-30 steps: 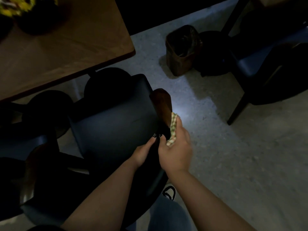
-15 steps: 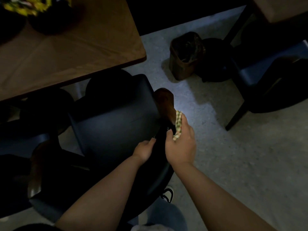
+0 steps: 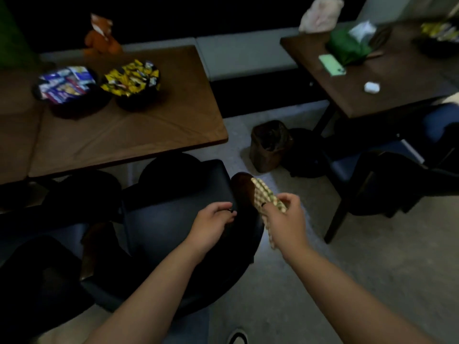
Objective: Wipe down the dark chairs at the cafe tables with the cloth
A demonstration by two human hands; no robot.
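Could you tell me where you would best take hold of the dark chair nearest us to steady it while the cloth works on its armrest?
Probably the chair back's top edge, from above, beside where the left hand rests: it curves toward us. The right hand holds the cloth at the brown armrest.

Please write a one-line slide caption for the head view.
Right hand holds checked cloth at dark chair's armrest; left hand steadies it.

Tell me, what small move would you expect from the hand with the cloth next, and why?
Probably the right hand brings the checked cloth back down along the brown armrest of the dark chair. The cloth sits at the armrest's tip, gripped in that hand, while the left hand rests at the chair's edge as if steadying it.
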